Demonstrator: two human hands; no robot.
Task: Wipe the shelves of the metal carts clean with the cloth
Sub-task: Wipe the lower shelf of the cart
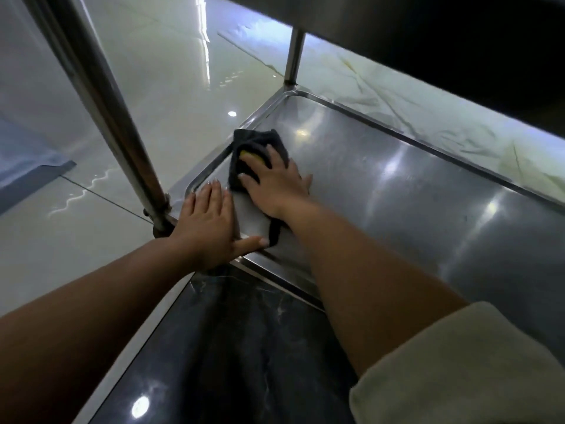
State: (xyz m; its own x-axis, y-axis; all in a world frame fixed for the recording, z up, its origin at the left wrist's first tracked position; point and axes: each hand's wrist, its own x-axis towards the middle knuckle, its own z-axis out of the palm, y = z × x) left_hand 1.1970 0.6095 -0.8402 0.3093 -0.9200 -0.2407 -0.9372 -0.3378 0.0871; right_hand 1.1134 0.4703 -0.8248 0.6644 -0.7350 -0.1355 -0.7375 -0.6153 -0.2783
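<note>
At nine o'clock on the shelf [397, 194], we note the right hand [275, 185] spread flat on the cloth [244, 142]; the left hand [208, 221] flat on the rim.

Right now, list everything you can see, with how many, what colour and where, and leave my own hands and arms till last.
cart shelf: one, shiny steel, raised rim, centre to right
cloth: one, dark grey with a yellow patch, on the shelf near its left end
cart posts: two in view, steel, at the shelf's left corners
upper shelf: one, dark underside, top right
floor: pale glossy tiles, dark marble strip below
right hand: flat, pressing the cloth
left hand: flat on the shelf's near-left rim
sleeve: beige, right arm
</note>
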